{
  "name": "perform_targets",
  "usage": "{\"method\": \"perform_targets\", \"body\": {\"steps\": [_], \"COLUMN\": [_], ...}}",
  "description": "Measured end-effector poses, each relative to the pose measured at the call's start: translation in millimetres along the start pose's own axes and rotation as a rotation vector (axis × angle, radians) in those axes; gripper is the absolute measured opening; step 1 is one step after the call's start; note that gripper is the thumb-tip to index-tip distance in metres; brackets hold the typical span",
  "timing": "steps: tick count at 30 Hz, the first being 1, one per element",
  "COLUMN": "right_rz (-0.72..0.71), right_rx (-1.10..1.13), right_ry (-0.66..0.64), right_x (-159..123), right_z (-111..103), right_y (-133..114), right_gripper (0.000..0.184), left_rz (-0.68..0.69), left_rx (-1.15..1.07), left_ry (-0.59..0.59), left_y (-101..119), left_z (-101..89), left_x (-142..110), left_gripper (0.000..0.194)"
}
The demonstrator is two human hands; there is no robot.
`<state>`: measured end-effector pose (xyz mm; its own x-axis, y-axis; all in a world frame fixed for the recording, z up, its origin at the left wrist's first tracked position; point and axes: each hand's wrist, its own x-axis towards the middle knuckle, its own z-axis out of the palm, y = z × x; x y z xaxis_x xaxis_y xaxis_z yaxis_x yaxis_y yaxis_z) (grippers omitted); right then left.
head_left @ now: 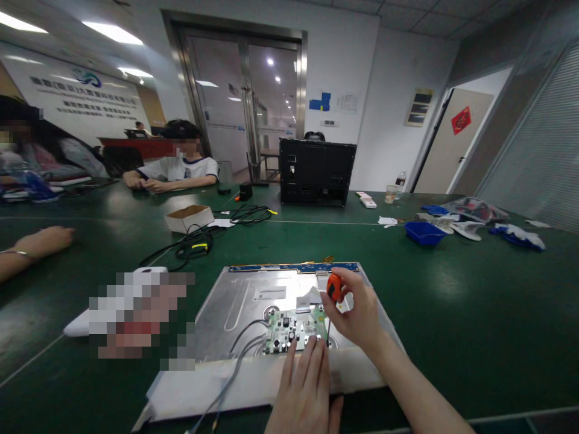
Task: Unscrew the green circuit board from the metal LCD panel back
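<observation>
A green circuit board (281,328) sits on the metal back of a flat display panel (239,301). My right hand (362,310) pinches the orange-and-black handle of a screwdriver (334,288). Its thin shaft points down at the board's right edge; the tip is hard to make out. My left hand (305,386) lies with fingers stretched out over the board's near edge. Grey cables (242,355) run from the board's left side across the white film (194,392) at the panel's front. A blue circuit strip (271,268) lines the panel's far edge.
Black cables (181,247) and an open cardboard box (190,218) lie beyond the panel to the left. A black monitor housing (317,173) stands farther back. At the right are a blue tray (424,233) and gloves (520,236). Another person's hand (47,241) rests at the left.
</observation>
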<state>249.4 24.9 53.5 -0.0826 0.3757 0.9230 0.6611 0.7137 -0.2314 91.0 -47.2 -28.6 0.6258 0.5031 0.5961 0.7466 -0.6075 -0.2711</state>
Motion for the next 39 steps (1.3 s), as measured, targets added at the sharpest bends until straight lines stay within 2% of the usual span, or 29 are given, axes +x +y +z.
{"method": "perform_targets", "body": {"steps": [9,12,17,23,39], "right_rz": [0.051,0.023,-0.032,-0.045,-0.022], "right_rx": [0.09,0.095,0.06,0.183,0.082], "right_ry": [-0.023,-0.03,-0.074,-0.136,-0.038], "right_x": [-1.1,-1.3,1.6,6.2,1.7], "right_z": [1.6,2.0,-2.6,-12.8,-8.4], "right_y": [-2.3,-0.9,0.4,-2.2,-2.9], "right_gripper": [0.032,0.034,0.026,0.032,0.024], "left_rz": [-0.001,0.005,0.005,0.005,0.003], "left_rx": [-0.012,-0.001,-0.003,0.0,-0.018], "left_ry": [0.002,-0.002,-0.004,-0.01,-0.012], "left_y": [0.2,-0.3,0.3,1.1,1.2], "left_z": [0.6,0.5,-0.3,0.1,-1.3], "left_x": [0.2,0.0,-0.4,-0.1,-0.4], "left_gripper": [0.047,0.047,0.051,0.051,0.048]}}
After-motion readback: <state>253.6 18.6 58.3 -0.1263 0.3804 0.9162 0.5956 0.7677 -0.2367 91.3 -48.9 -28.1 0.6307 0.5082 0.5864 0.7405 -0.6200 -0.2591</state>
